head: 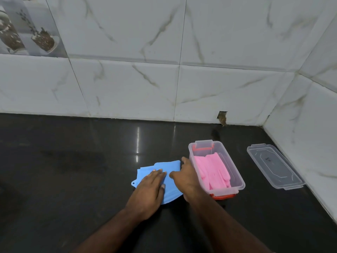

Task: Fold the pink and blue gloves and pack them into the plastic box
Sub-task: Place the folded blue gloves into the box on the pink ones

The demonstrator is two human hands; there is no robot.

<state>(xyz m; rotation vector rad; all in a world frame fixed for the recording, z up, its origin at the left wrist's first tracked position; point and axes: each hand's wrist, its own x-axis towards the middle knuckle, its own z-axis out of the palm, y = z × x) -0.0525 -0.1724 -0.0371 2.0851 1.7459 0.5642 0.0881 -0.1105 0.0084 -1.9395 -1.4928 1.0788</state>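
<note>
The blue glove (165,168) lies folded on the black counter, just left of the clear plastic box (235,171). My left hand (149,189) presses flat on its near left part with straight fingers. My right hand (186,177) rests on the glove's right edge, thumb spread toward the left hand and fingers reaching along the far right corner, close to the box wall. The pink gloves (212,172) lie folded inside the box, fingers pointing toward me. The box stands open, with orange clips at both ends.
The box's clear lid (273,168) lies flat on the counter to the right, near the tiled side wall. White marble-look tiles close off the back and right. The dark counter (73,170) stretches to the left.
</note>
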